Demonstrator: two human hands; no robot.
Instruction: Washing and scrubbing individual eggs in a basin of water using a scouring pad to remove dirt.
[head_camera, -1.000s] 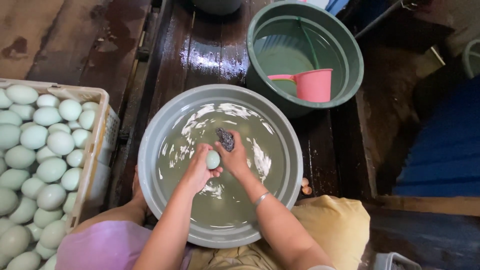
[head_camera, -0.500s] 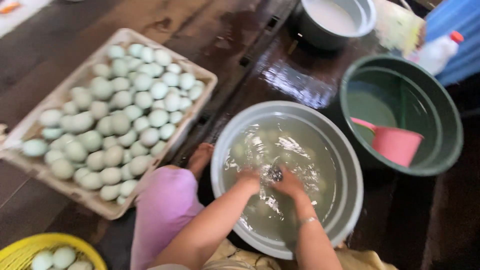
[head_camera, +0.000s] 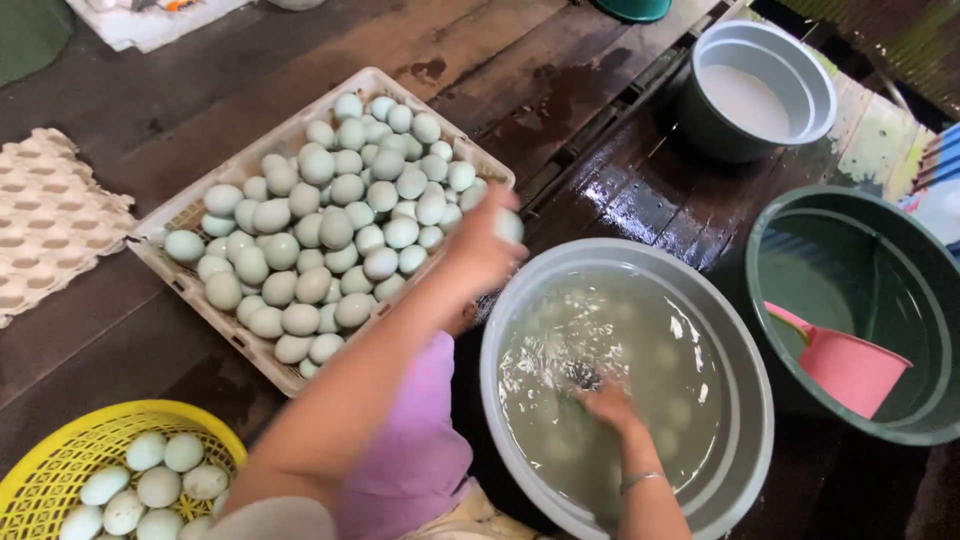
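Left hands (head_camera: 480, 245) closed round one pale green egg (head_camera: 508, 226), blurred, held over the gap between the white crate (head_camera: 180, 272) and the grey basin (head_camera: 740, 330); egg sits at the fingertips, just beside the crate's near-right corner. Right hands (head_camera: 607, 403) down in the basin's cloudy water, touching a dark scrub pad (head_camera: 585, 377); can't tell whether the fingers are clamped on it or just resting, water blurs it. The two hands are well apart, left up over the crate edge, right in the water.

Containers:
- White slatted crate, left of the basin, heaped with many pale green eggs (head_camera: 330, 230).
- Grey basin in front of the person, filled with murky water; faint round shapes under the surface, too blurred to call.
- Yellow basket (head_camera: 60, 455) at bottom left, holds a handful of the same pale eggs.
- Dark green tub (head_camera: 770, 225) right of the basin, some water in it, with a pink scoop (head_camera: 850, 368) leaning inside.
- Light grey bucket (head_camera: 815, 80) top right, whitish liquid inside.
- Cardboard egg tray (head_camera: 50, 230) far left, its cups bare.

All sits on a dark wet plank floor (head_camera: 620, 190). Pink garment (head_camera: 420, 440) between the arms; thin bracelet (head_camera: 640, 480) on the right wrist.
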